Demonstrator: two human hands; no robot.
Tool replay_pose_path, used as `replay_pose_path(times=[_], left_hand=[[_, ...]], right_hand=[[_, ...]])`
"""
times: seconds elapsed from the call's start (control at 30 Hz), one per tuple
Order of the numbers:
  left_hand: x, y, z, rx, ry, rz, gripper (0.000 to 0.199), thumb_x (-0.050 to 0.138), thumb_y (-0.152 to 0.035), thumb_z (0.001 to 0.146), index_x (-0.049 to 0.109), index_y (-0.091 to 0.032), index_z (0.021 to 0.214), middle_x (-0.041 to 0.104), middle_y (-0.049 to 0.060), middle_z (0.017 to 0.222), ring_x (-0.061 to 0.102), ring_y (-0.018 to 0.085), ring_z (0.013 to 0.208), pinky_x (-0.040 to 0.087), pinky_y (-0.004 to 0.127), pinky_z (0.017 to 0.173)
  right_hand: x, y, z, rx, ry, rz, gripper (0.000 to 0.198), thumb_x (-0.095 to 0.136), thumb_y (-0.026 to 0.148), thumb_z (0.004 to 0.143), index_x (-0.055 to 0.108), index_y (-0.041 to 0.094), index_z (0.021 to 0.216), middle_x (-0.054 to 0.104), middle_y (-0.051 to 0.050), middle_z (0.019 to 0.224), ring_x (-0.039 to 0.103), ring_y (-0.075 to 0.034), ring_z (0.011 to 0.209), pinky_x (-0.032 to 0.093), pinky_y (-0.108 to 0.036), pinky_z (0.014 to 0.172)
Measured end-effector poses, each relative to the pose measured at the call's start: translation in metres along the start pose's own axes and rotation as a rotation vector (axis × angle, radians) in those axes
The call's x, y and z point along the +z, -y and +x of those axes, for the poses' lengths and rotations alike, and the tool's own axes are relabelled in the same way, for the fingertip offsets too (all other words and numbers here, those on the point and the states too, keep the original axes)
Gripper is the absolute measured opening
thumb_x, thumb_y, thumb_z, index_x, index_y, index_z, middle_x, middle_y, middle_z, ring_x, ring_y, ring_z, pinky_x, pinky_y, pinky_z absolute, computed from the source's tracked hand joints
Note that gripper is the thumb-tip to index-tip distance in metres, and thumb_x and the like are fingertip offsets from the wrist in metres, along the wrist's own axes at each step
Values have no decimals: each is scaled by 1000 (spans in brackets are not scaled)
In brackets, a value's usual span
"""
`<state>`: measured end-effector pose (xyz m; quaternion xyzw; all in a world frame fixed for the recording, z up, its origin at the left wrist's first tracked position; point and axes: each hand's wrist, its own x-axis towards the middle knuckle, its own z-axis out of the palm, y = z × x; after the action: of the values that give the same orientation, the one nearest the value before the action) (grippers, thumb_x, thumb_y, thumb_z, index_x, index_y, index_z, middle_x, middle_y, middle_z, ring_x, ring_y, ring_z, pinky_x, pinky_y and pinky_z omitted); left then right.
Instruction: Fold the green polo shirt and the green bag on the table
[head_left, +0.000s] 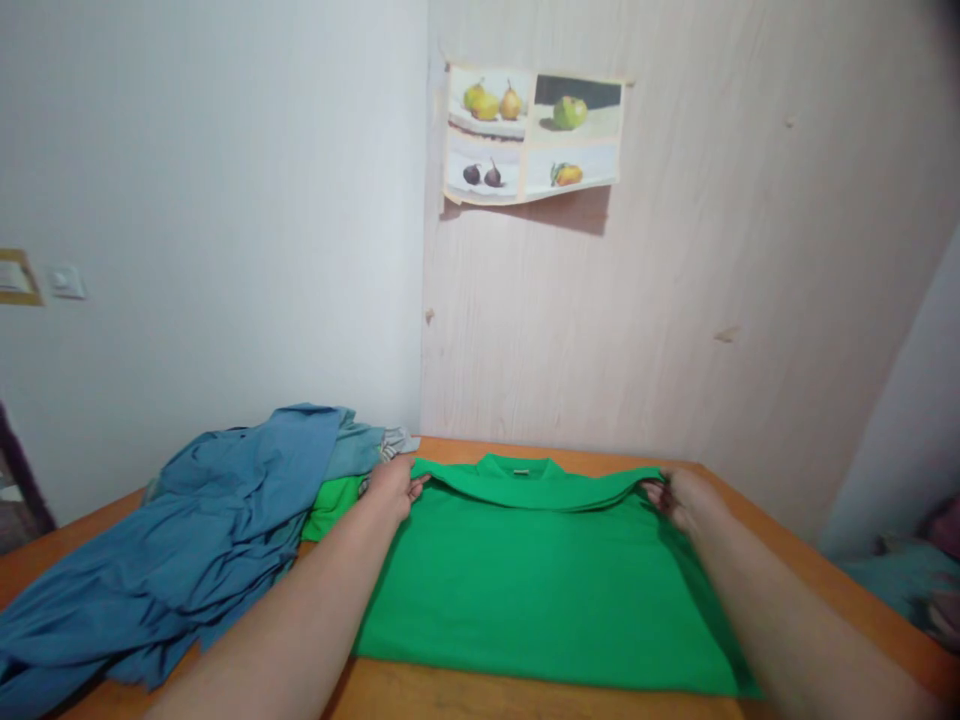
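Note:
A green T-shirt (555, 590) lies across the table in front of me, its collar at the far side with a small label in the neck. A folded band of its cloth spans the shirt just below the collar, sagging in the middle. My left hand (396, 488) pinches the left end of this band. At the right end, my right hand (673, 497) grips the cloth between thumb and fingers. Both forearms reach forward on either side of the shirt.
A heap of blue clothes (202, 530) covers the table's left side, with a bright green garment (330, 508) beneath it. The orange table (817, 580) meets a wall carrying a fruit poster (532, 135). Blurred fabric (907, 580) lies beyond the table's right edge.

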<state>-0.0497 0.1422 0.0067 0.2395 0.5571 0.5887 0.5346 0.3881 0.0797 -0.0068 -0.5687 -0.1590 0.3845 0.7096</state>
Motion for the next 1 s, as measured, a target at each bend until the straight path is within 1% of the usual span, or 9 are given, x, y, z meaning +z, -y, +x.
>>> replay_pose_path(times=[0.07, 0.13, 0.23, 0.37, 0.47, 0.6, 0.8, 0.9, 1.0], left_hand=[[-2, 3, 5, 5, -12, 11, 13, 64, -15, 83, 52, -20, 86, 62, -1, 62, 63, 15, 46, 35, 17, 39], [-3, 0, 10, 23, -13, 11, 15, 66, -16, 82, 53, -20, 88, 62, -2, 63, 63, 14, 46, 34, 16, 39], [1, -11, 17, 49, -1, -15, 18, 66, -15, 82, 54, -22, 94, 64, -2, 69, 64, 12, 47, 33, 15, 40], [10, -21, 24, 57, 30, -66, 14, 62, -15, 86, 55, -22, 95, 68, 0, 81, 67, 11, 54, 40, 16, 45], [16, -17, 28, 50, 32, -72, 15, 62, -14, 86, 54, -22, 95, 70, 1, 89, 69, 12, 60, 44, 17, 50], [19, -5, 33, 33, -6, -39, 22, 67, -14, 82, 53, -24, 97, 70, 1, 98, 70, 14, 63, 44, 19, 51], [18, -5, 43, 50, -7, -8, 24, 65, -14, 81, 53, -23, 100, 70, 5, 104, 71, 15, 65, 41, 18, 47], [19, -4, 47, 73, 24, -13, 23, 65, -16, 82, 55, -22, 102, 71, 5, 101, 71, 15, 69, 46, 19, 52], [19, 7, 47, 90, 96, 7, 21, 67, -19, 82, 59, -20, 101, 71, 7, 98, 71, 17, 76, 51, 21, 61]], right_hand=[[-1, -3, 4, 10, -66, -22, 13, 48, 10, 90, 55, 21, 94, 62, 0, 57, 59, -13, 39, 43, -15, 31], [-1, -1, 9, 11, -98, -31, 14, 49, 10, 89, 54, 21, 95, 62, 0, 59, 60, -13, 39, 44, -15, 32], [3, 7, 18, 1, -106, -24, 19, 46, 9, 89, 52, 22, 101, 63, 1, 62, 61, -13, 41, 45, -15, 33], [12, 15, 28, 1, -83, -3, 20, 45, 8, 89, 51, 23, 102, 64, 1, 64, 65, -13, 47, 50, -16, 39], [20, 11, 31, 22, -66, -1, 20, 44, 5, 87, 52, 21, 96, 64, -1, 64, 67, -13, 50, 54, -19, 47], [24, -3, 32, 54, -49, -38, 20, 45, 4, 85, 56, 19, 91, 65, -4, 63, 66, -14, 49, 53, -20, 47], [21, -9, 36, 58, -78, -86, 23, 50, 6, 81, 57, 20, 97, 68, -5, 65, 66, -16, 51, 54, -23, 50], [21, -10, 39, 43, -73, -101, 24, 47, 7, 82, 56, 20, 99, 69, -6, 71, 67, -15, 55, 56, -23, 54], [20, -18, 39, 14, -40, -132, 20, 48, 11, 84, 57, 21, 99, 70, -7, 81, 69, -14, 64, 58, -23, 62]])
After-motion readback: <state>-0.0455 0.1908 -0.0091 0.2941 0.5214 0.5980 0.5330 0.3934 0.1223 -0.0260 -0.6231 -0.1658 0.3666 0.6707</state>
